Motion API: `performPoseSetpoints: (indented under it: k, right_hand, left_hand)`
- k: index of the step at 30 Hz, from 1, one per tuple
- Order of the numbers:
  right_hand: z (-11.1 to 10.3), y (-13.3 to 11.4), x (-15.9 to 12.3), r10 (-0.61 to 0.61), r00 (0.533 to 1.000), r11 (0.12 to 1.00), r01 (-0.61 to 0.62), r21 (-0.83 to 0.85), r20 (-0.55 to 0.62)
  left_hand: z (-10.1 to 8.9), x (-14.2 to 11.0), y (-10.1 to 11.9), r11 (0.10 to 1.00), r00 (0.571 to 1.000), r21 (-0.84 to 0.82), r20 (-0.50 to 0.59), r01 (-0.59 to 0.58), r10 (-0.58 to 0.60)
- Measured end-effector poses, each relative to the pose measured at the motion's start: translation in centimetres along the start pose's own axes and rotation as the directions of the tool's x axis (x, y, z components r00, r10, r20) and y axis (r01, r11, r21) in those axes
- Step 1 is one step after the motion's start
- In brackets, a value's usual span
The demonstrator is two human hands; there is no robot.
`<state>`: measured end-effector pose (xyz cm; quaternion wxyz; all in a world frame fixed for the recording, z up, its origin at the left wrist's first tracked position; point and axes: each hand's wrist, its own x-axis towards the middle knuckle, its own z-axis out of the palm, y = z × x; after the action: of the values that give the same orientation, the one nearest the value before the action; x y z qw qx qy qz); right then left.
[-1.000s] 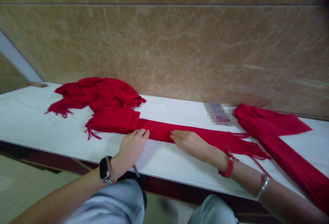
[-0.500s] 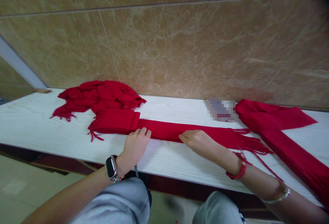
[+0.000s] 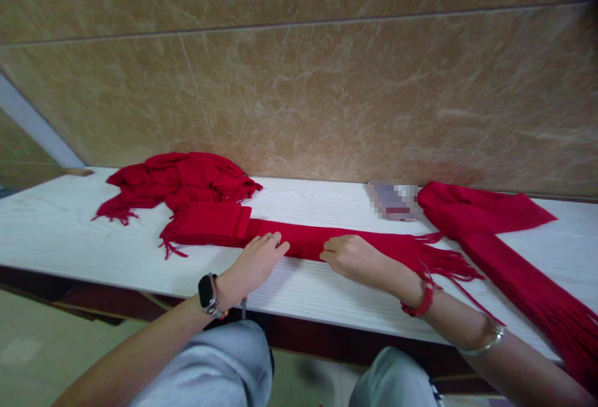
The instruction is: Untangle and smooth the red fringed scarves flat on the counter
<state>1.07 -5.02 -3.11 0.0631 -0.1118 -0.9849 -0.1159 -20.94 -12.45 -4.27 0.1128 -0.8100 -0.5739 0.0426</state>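
Observation:
A long red scarf [image 3: 306, 240] lies along the front of the white tabletop, its fringe spread at the right end. On its left end sits a thicker folded red section [image 3: 210, 223] with fringe; whether that is a separate scarf I cannot tell. My left hand [image 3: 261, 260], wearing a ring and a watch, is closed on the near edge just right of the folded section. Further right, my right hand [image 3: 350, 255] pinches the same near edge with curled fingers. My fingers hide part of that edge.
A crumpled red scarf [image 3: 182, 176] lies at the back left. Another red scarf [image 3: 504, 263] bends across the right side. A blurred-out flat object [image 3: 392, 201] lies by the tiled wall [image 3: 299, 95]. My knees are below the white tabletop's [image 3: 299, 298] front edge.
My left hand has slid right along the scarf's near edge, closer to my right hand. My right hand has shifted slightly left. The view has moved a little.

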Motion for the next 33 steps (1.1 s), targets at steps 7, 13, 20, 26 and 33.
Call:
performPoseSetpoints:
  k: [7,13,20,26,33]
  right_hand:
    - [-0.2,0.6,-0.1,0.026,0.999,0.982,-0.032,0.186,0.035]
    - [-0.1,1.4,-0.2,-0.001,1.0,0.935,-0.004,0.354,0.013]
    - [1.3,2.5,-0.3,0.23,0.973,0.888,-0.209,0.41,0.0]
    - [3.5,2.5,-0.8,0.273,0.927,0.877,-0.35,0.329,0.258]
    - [2.8,2.0,-0.9,0.286,0.914,0.871,-0.373,0.32,0.288]
  left_hand:
    - [-0.1,0.4,0.1,0.998,1.0,-0.066,0.022,0.005,-0.004]
    - [0.1,0.8,1.1,0.964,0.987,-0.218,0.019,-0.154,0.162]
    - [0.5,0.8,0.4,0.913,0.949,-0.366,0.179,-0.181,0.26]
    - [-0.9,0.9,0.7,0.916,0.932,-0.391,0.291,-0.091,0.217]
    - [-0.6,0.6,0.7,0.91,0.934,-0.41,0.295,-0.066,0.201]
